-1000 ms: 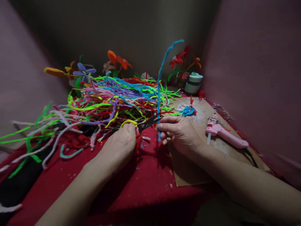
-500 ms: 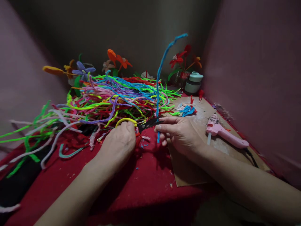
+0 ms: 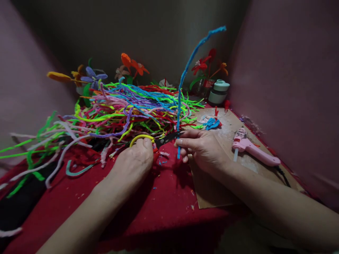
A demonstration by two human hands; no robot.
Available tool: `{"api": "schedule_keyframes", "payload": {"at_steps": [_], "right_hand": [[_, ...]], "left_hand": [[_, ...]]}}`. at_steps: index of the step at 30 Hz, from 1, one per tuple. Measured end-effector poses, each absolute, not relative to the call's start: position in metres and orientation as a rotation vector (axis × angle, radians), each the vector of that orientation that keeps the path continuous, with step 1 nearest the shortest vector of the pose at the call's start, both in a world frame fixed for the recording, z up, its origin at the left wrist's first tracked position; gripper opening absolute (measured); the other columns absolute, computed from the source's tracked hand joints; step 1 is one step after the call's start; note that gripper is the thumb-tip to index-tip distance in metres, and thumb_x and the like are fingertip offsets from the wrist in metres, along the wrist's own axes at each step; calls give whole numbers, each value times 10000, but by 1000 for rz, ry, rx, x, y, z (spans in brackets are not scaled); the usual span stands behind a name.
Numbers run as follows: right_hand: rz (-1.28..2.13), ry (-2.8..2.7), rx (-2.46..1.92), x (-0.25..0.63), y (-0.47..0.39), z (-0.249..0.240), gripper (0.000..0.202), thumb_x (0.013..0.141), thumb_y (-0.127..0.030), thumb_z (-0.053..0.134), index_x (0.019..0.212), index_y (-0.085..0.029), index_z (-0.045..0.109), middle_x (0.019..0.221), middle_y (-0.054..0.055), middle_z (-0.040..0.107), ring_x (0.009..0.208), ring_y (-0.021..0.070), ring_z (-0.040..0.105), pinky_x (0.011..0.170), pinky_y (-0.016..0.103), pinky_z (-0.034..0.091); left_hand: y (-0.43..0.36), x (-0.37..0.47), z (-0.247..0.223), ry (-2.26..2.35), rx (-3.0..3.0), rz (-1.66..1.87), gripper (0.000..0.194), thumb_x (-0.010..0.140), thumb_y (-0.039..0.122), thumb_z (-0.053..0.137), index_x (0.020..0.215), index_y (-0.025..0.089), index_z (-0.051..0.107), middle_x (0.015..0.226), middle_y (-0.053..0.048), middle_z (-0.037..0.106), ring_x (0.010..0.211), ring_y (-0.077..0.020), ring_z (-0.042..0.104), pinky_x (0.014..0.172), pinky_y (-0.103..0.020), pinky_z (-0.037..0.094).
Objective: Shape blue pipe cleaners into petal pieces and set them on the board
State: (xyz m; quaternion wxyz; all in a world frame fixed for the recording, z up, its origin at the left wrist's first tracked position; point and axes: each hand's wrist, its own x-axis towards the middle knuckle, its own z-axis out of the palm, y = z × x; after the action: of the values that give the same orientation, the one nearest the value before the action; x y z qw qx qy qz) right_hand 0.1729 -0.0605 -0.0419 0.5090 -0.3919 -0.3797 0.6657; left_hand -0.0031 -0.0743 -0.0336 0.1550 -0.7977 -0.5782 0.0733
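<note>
My left hand (image 3: 139, 157) is closed on the yellow handles of a pair of scissors (image 3: 161, 141), whose dark blades point right toward my other hand. A long blue pipe cleaner (image 3: 185, 72) stands upright, its top bent over to the right. Its lower part is pinched between the thumb and fingers of my right hand (image 3: 197, 144), with a short end showing below. The blades cross the pipe cleaner just above my right thumb; whether they touch it I cannot tell.
A heap of colourful pipe cleaners (image 3: 127, 109) lies behind my left hand. On the right, a pink glue gun (image 3: 254, 151) and blue loops (image 3: 212, 123) rest on cardboard (image 3: 212, 190). Fuzzy flowers (image 3: 92, 77) and a lidded cup (image 3: 218, 92) stand behind.
The upper part of the blue pipe cleaner has swung right and its tip is higher. The scissor blades look slightly closer together. Both hands have hardly moved.
</note>
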Motion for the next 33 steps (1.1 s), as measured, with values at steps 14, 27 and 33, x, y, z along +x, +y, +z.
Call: {"api": "schedule_keyframes", "payload": {"at_steps": [14,27,33], "right_hand": [[1749,-1067,-765,174,-61,-48,184,680,-288,691,746,-143,600,530,-36,572,396,80,533,376,189,439],[1788,-1177,-779,169,-65,-51,150,725,-270,639,655,-141,607,603,-10,613,465,63,504,434,179,375],[1815,-1163,-795,171,-64,-53,129,676,-241,697,721,-130,648,644,7,642,520,71,534,505,188,386]], "left_hand": [[-63,16,-16,-2377,-2692,-2003,275,651,300,671,826,141,531,692,5,598,517,-103,543,497,-223,437],[-59,28,-18,-2217,-2346,-2790,286,539,162,751,697,131,513,529,57,526,425,-63,487,427,-183,381],[-59,28,-20,-2169,-2260,-2867,402,531,150,756,860,141,524,542,72,536,413,-71,501,422,-186,394]]}}
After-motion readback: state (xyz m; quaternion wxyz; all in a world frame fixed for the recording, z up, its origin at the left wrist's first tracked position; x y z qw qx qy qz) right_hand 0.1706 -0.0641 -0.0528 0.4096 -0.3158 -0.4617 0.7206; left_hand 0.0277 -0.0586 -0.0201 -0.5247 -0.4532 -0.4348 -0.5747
